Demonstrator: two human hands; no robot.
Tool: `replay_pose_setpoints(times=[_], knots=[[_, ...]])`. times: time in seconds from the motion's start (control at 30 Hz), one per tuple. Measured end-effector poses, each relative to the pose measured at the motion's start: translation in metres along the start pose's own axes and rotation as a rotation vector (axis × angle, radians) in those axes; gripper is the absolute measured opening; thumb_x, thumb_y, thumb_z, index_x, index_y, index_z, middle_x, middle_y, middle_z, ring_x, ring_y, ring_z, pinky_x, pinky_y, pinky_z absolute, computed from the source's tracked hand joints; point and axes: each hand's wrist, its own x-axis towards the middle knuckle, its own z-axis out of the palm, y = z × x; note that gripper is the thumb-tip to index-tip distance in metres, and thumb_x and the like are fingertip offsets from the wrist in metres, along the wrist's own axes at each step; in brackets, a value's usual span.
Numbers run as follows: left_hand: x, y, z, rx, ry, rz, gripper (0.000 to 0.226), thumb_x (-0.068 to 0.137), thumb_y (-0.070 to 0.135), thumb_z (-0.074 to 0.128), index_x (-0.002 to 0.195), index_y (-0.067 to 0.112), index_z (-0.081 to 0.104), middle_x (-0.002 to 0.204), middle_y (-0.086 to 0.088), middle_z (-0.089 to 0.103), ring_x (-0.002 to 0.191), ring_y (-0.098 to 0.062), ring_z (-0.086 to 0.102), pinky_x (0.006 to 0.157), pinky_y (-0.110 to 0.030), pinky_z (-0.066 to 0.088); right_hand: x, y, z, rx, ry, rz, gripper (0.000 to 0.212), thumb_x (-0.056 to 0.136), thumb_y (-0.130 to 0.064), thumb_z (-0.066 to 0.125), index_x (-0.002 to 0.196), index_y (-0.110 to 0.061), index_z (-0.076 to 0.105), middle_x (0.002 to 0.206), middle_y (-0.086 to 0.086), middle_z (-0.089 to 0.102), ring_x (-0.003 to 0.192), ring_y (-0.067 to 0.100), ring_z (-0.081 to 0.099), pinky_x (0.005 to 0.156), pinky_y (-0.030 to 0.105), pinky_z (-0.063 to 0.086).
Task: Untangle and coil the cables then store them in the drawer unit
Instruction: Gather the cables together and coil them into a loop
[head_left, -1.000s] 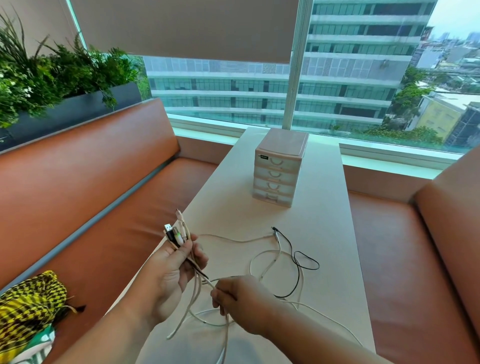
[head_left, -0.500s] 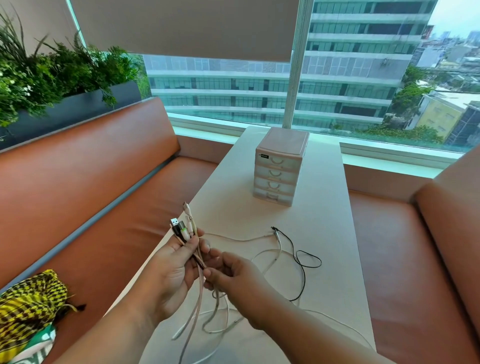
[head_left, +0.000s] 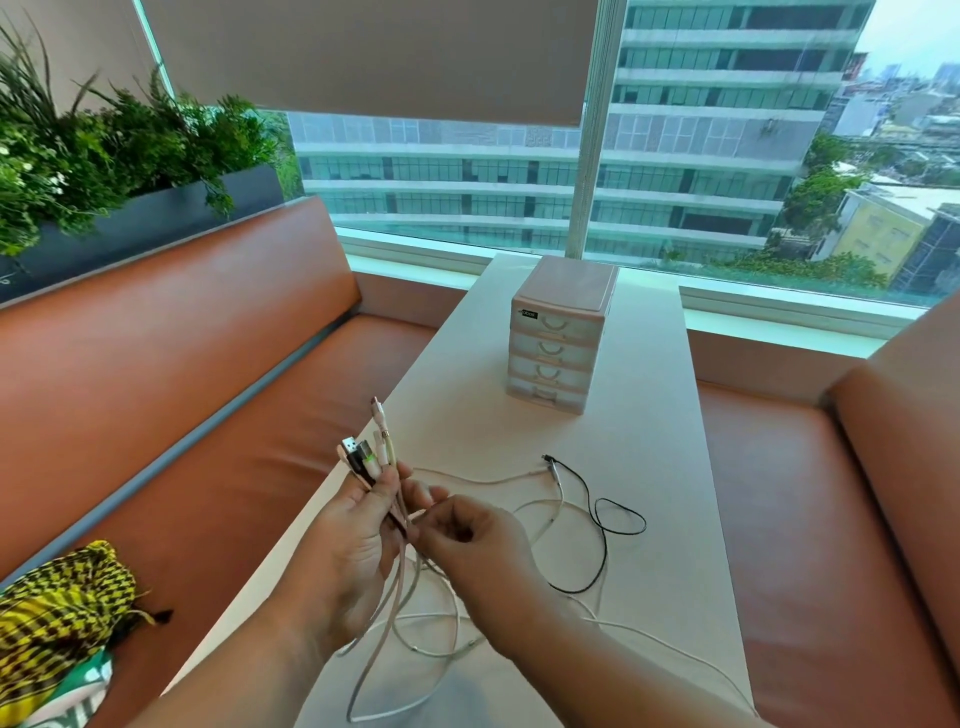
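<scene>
**Step in hand: untangling.** Clock directions take 12 o'clock as the window side.

1. The left hand (head_left: 358, 535) grips a bundle of cables (head_left: 370, 460) just below their connectors, with the thumb folded across them. The connectors stand up toward 12 o'clock.
2. The right hand (head_left: 467, 540) is at 3 o'clock of the left and meets the bundle directly beneath that grip. Its fingers are curled onto the strands. It appears to pinch a single strand, but which one cannot be told from this view.
3. Below both hands the cables hang toward 6 o'clock in crossed loops and trail onto the table (head_left: 665, 415).
4. A black cable (head_left: 604, 545) and a white cable (head_left: 557, 506) lie loose on the table at 3 o'clock of the right hand, overlapping each other.
5. The drawer unit (head_left: 558, 343) stands at 1 o'clock, well apart from the hands. All four drawers are closed.

**Status (a judgement):** nothing is coiled or stored yet.

**Next move calls for:**
- Keep the left grip firm.
- Draw one strand clear of the bundle and follow it through the crossings; do not pull hard, since tension may tighten the loops.
</scene>
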Motion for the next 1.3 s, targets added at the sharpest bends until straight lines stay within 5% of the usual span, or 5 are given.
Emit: replay_pose_setpoints(times=[0.2,0.33,0.73,1.03,1.3], knots=[[-0.003,-0.004,0.002,-0.030,-0.061,-0.091,0.023,0.102,0.022,0.032,0.104,0.014,0.054,0.113,-0.008,0.071,0.124,-0.024,0.054,0.105,-0.040,0.039,0.003,0.004,-0.002,-0.171,0.053,-0.041,0.006,0.076,-0.034,0.074,0.073,-0.029,0.072,0.080,0.002,0.071,0.078,0.017,0.066,0.081,0.040,0.055],[-0.004,-0.006,0.004,-0.057,-0.098,-0.113,0.022,0.103,0.020,0.030,0.119,0.017,0.045,0.120,-0.004,0.069,0.107,-0.010,0.065,0.068,-0.019,0.055,0.000,0.003,-0.003,-0.335,0.047,-0.169,0.008,0.075,-0.033,0.072,0.072,-0.028,0.068,0.079,-0.006,0.066,0.078,0.008,0.062,0.080,0.037,0.052],[-0.003,-0.001,-0.003,-0.045,-0.031,-0.074,0.032,0.097,0.029,0.040,0.076,0.008,0.051,0.078,-0.019,0.070,0.068,-0.024,0.070,0.053,-0.030,0.057,-0.007,0.009,-0.016,-0.365,-0.261,-0.195,0.022,0.091,-0.023,0.057,0.072,-0.031,0.050,0.078,-0.011,0.053,0.073,0.008,0.050,0.075,0.031,0.047],[0.000,-0.006,-0.004,0.074,-0.035,0.031,0.034,0.096,0.033,0.038,0.099,0.004,0.055,0.044,-0.001,0.037,0.048,-0.017,0.051,0.054,-0.028,0.046,-0.008,0.001,-0.019,-0.331,-0.241,-0.207,0.012,0.081,-0.039,0.064,0.073,-0.038,0.056,0.078,-0.013,0.056,0.077,0.001,0.055,0.077,0.026,0.049],[0.005,0.002,-0.008,0.144,-0.107,-0.081,0.037,0.087,0.043,0.043,0.063,0.015,0.037,0.053,0.003,0.023,0.045,-0.009,0.025,0.042,-0.019,0.027,-0.005,-0.019,-0.019,-0.122,-0.269,-0.103,0.044,0.074,-0.023,0.056,0.118,-0.024,0.060,0.088,-0.008,0.059,0.086,0.004,0.056,0.091,0.028,0.047]])
